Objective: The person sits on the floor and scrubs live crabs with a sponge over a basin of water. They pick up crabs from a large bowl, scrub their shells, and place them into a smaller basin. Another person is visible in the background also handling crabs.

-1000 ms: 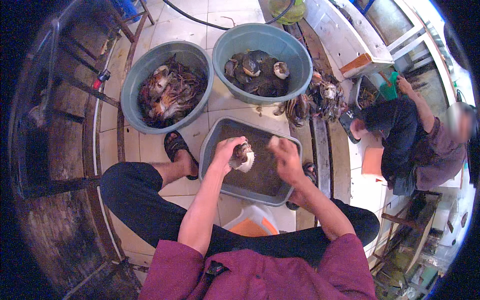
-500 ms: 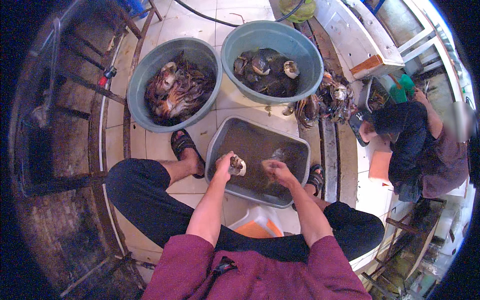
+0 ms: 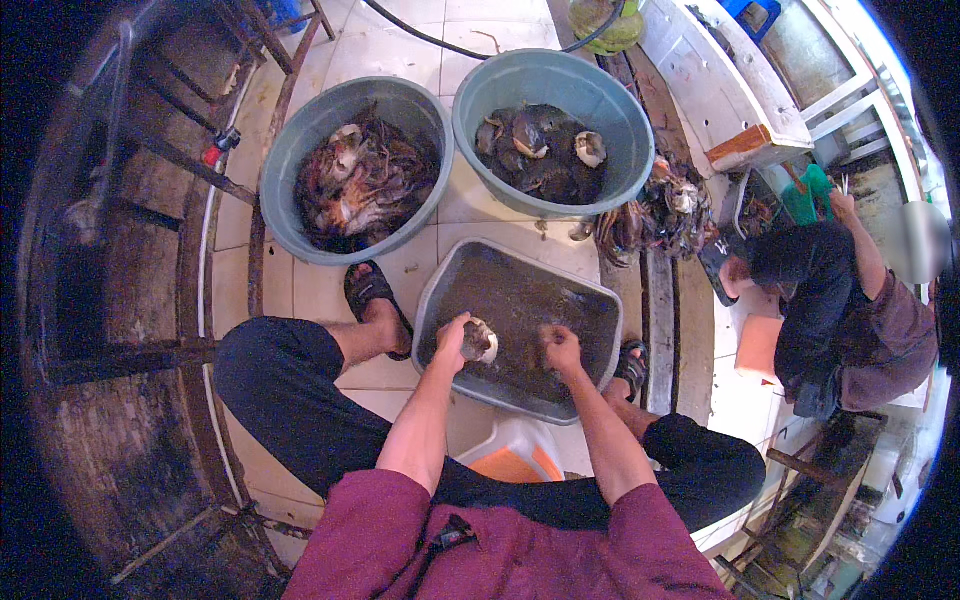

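My left hand [image 3: 456, 338] is closed round a crab shell [image 3: 482, 342], its pale hollow side facing right, held over the left part of a grey rectangular basin [image 3: 598, 384]. Murky brown water [image 3: 510, 290] fills the basin. Over the basin's right part is my right hand [image 3: 560, 350], fingers curled and slightly blurred. Whatever those fingers may hold is too small to make out. The basin stands on the floor between my feet.
Beyond the basin stand two round grey-green tubs: the left tub [image 3: 283, 215] holds reddish-brown crab pieces, the right tub [image 3: 470, 95] dark shells. More crab pieces [image 3: 672, 205] lie beside it. At right a co-worker's hand [image 3: 843, 205] is near a green container [image 3: 806, 196].
My right hand has shifted slightly right and drawn its fingers in; the splash near it is gone. The left hand has turned the crab shell a little. The co-worker's hand has moved slightly.
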`<action>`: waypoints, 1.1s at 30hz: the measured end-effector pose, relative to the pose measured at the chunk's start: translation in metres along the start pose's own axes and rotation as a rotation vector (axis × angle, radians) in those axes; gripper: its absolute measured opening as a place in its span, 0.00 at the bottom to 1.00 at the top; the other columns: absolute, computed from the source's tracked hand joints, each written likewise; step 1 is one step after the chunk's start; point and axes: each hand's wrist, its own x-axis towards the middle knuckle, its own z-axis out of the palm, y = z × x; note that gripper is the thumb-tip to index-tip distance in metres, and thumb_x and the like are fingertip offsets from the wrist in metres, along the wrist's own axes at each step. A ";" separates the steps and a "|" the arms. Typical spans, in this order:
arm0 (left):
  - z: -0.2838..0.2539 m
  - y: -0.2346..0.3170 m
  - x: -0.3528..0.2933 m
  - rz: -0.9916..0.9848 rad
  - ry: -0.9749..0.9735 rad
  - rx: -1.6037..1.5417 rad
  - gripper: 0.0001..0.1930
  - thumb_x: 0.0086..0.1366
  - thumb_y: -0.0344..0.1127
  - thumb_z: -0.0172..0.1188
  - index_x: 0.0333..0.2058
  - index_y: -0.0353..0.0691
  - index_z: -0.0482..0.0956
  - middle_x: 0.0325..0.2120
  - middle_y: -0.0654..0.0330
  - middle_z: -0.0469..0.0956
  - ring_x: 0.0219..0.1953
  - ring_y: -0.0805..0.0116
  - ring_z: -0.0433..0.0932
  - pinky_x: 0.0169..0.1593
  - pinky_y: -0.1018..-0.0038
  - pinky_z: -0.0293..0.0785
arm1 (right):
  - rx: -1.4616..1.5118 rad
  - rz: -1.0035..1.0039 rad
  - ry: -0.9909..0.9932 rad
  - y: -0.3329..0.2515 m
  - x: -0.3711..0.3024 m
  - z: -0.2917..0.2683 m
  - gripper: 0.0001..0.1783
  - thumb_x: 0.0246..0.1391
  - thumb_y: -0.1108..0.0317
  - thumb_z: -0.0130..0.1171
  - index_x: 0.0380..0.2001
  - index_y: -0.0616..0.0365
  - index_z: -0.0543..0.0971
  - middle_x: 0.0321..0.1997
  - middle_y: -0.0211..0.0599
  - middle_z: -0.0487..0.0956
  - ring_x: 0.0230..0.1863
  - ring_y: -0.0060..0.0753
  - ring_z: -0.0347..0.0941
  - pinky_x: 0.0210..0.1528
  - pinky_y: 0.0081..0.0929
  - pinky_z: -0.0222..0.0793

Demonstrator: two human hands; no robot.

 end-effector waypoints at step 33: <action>0.084 0.061 -0.127 0.249 -0.653 -0.142 0.21 0.71 0.49 0.48 0.50 0.38 0.75 0.48 0.57 0.79 0.52 0.63 0.76 0.58 0.64 0.68 | 0.970 0.042 -0.383 -0.155 -0.047 -0.070 0.17 0.56 0.71 0.64 0.47 0.58 0.72 0.38 0.32 0.77 0.34 0.30 0.76 0.29 0.32 0.78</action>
